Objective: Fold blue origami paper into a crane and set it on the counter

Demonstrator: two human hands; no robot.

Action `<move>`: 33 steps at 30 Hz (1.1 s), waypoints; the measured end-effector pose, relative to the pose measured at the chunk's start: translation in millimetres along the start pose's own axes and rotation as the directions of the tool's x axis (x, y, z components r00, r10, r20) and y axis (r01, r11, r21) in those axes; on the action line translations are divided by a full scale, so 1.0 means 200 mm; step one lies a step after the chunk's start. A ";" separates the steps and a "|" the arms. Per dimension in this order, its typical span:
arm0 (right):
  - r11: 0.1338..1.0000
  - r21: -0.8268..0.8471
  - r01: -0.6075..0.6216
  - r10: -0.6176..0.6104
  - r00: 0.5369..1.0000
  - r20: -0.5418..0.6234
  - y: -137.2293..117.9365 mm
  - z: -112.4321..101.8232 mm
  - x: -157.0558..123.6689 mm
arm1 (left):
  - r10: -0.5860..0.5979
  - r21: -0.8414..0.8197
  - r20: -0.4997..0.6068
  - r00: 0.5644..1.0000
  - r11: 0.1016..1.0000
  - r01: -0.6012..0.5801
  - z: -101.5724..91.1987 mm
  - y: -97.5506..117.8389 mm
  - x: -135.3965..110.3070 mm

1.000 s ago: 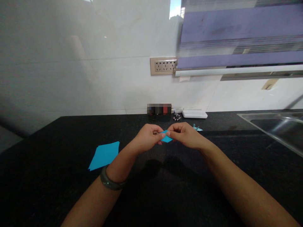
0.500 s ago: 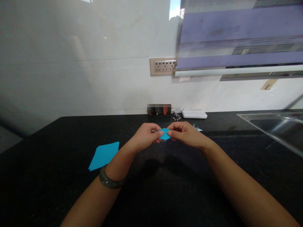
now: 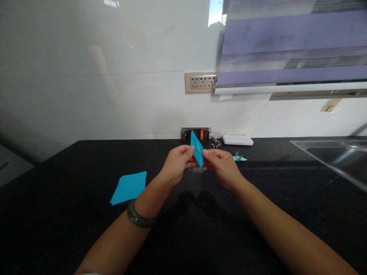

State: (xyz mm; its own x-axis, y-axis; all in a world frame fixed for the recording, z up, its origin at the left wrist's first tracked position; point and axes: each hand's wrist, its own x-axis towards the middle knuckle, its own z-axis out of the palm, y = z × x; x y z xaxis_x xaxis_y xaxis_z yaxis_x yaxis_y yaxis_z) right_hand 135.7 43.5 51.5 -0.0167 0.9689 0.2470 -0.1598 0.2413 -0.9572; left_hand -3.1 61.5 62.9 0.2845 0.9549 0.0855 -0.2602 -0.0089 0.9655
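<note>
Between my two hands is a folded piece of blue paper (image 3: 197, 149), held up above the dark counter as a long, narrow diamond with crease lines. My left hand (image 3: 178, 162) pinches its left edge between thumb and fingers. On its right edge, my right hand (image 3: 222, 162) grips with the thumb in front. The fingers behind the paper are partly hidden. A small stack of flat blue paper sheets (image 3: 129, 187) lies on the counter beside my left forearm, which wears a dark green bangle (image 3: 140, 217).
Beyond my hands, a black box (image 3: 186, 134), a beaded string (image 3: 216, 143) and a white flat device (image 3: 237, 140) sit along the wall. A small pale-blue folded paper piece (image 3: 240, 157) lies right of my right hand. At far right is a metal sink (image 3: 304, 144).
The folded paper has turned from a flat, wide shape to a tall, tilted diamond, with its upper tip now rising above my fingers. Both hands still hold it.
</note>
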 end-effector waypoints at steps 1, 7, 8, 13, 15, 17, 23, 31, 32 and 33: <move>1.000 0.014 -0.001 0.001 1.000 0.014 0.00 -0.01 0.01 | 0.007 0.013 0.013 1.000 1.000 -0.007 0.00 0.00 0.00; 0.993 0.052 0.107 -0.112 0.990 0.090 -0.02 -0.07 0.03 | -0.028 0.091 0.057 0.998 0.996 0.023 0.00 0.01 0.01; 0.993 0.076 0.090 -0.097 0.991 0.093 -0.02 -0.08 0.04 | -0.013 0.117 0.040 0.999 0.993 0.009 0.00 0.01 0.01; 0.999 0.034 0.023 -0.026 0.994 0.108 -0.01 -0.08 0.04 | 0.085 0.209 -0.080 0.993 0.976 -0.067 0.00 0.01 0.00; 0.999 -0.041 0.035 -0.031 0.993 0.110 0.00 -0.08 0.05 | 0.036 0.188 -0.065 0.997 0.982 -0.023 0.01 0.01 0.00; 0.992 -0.113 0.059 -0.047 0.994 0.099 -0.01 -0.10 0.05 | -0.004 0.157 -0.029 1.000 0.988 0.009 0.01 0.01 0.00; 0.926 -0.347 0.149 -0.053 0.961 0.270 -0.07 -0.13 0.04 | -0.180 0.088 0.102 0.978 0.981 0.171 0.00 0.00 0.00; 0.652 -0.548 0.523 -0.395 0.852 0.344 -0.10 -0.13 0.02 | -0.151 -0.049 -0.055 0.987 0.988 0.148 0.00 0.00 0.00; 0.591 -0.571 0.570 -0.426 0.821 0.380 -0.10 -0.13 0.02 | -0.149 -0.049 -0.064 0.987 0.988 0.145 0.00 0.00 0.00; 0.534 -0.592 0.603 -0.447 0.796 0.408 -0.10 -0.13 0.03 | -0.148 -0.048 -0.066 0.987 0.988 0.145 0.00 0.01 0.00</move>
State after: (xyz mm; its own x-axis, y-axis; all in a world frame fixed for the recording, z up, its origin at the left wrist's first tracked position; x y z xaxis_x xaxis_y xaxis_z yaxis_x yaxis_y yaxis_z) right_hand 165.3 45.2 67.7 -0.3443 0.6408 0.6861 0.4888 0.7463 -0.4518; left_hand -3.5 61.6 63.9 0.2584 0.9631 -0.0749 -0.2598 0.1439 0.9549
